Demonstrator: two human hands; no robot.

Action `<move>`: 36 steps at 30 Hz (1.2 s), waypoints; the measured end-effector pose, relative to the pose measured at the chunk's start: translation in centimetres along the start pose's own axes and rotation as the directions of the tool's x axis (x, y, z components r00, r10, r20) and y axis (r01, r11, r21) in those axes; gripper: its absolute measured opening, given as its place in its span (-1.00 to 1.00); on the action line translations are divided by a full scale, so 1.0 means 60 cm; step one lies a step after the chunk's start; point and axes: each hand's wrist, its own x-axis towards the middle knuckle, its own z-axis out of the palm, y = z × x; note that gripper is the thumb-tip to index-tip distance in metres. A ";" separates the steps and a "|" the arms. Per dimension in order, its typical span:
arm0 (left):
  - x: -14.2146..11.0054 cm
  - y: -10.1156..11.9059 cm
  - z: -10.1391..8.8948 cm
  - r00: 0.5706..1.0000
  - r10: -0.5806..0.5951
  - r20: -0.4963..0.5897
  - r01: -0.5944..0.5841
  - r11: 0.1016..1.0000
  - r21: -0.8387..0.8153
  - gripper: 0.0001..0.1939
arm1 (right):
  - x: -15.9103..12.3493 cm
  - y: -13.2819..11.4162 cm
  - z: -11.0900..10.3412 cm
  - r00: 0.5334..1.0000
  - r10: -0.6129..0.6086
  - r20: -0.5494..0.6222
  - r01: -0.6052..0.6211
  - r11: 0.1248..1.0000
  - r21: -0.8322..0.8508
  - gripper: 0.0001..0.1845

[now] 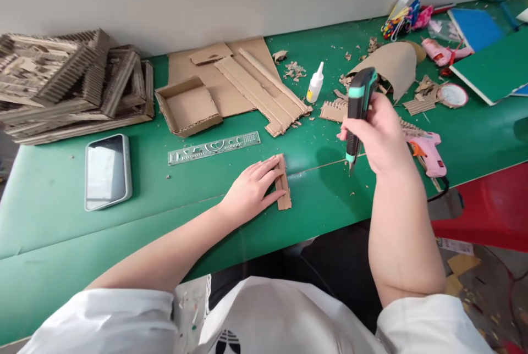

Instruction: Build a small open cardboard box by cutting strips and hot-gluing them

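My left hand (252, 188) lies with fingers stretched out flat on a small cardboard strip (282, 200), pressing it against the green table. In my right hand (381, 128) is a black and teal utility knife (355, 104), gripped upright with its pointed metal tip down. The tip hangs to the right of the strip, apart from it. Just beyond my left hand lies a clear stencil ruler (214, 148). Behind the strip are longer cut cardboard strips (264, 90) and a white glue bottle (315, 84).
A shallow cardboard box (190, 104) and a stack of corrugated cardboard frames (82, 79) stand at the left, near a phone (107, 171). On the right are a pink glue gun (431, 156), a tape roll (452, 95), a curved cardboard piece (391, 65) and scraps. A red stool (490, 205) stands beside the table.
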 end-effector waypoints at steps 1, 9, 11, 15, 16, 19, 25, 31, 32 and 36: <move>-0.003 -0.001 0.003 0.999 0.029 0.028 -0.028 0.999 -0.026 -0.62 | -0.001 -0.009 0.008 0.998 0.052 0.024 -0.056 0.970 0.235 -0.70; 0.009 -0.011 -0.003 0.954 0.232 0.190 -0.189 0.957 -0.219 -0.49 | -0.005 -0.015 0.110 0.953 0.295 0.072 -0.261 0.678 0.687 -0.56; 0.010 -0.009 -0.009 0.943 0.231 0.238 -0.177 0.957 -0.229 -0.55 | -0.006 -0.003 0.125 0.946 0.324 -0.007 -0.228 0.681 0.696 -0.54; 0.009 -0.011 -0.013 0.950 0.226 0.217 -0.184 0.963 -0.195 -0.58 | -0.006 0.010 0.141 0.923 0.364 -0.127 -0.176 0.691 0.701 -0.59; 0.010 -0.014 -0.012 0.956 0.225 0.186 -0.193 0.965 -0.175 -0.58 | -0.005 0.011 0.142 0.915 0.374 -0.154 -0.166 0.695 0.700 -0.60; 0.014 -0.027 -0.001 0.975 0.209 0.072 -0.201 0.974 -0.103 -0.61 | 0.003 0.011 0.143 0.885 0.403 -0.233 -0.135 0.702 0.699 -0.62; 0.029 -0.027 0.024 0.984 0.151 -0.099 -0.149 0.988 0.030 -0.68 | 0.022 0.024 0.144 0.839 0.402 -0.367 -0.065 0.743 0.666 -0.69; 0.039 -0.010 0.030 0.982 0.113 -0.151 -0.102 0.992 0.076 -0.72 | 0.021 0.027 0.151 0.824 0.441 -0.357 -0.105 0.736 0.669 -0.72; 0.040 -0.010 0.031 0.982 0.109 -0.152 -0.099 0.993 0.068 -0.72 | 0.021 0.028 0.151 0.824 0.442 -0.353 -0.118 0.744 0.657 -0.72; 0.041 -0.013 0.032 0.991 0.064 -0.119 -0.059 0.997 0.041 -0.71 | 0.025 0.046 0.152 0.861 0.371 -0.349 -0.144 0.835 0.532 -0.66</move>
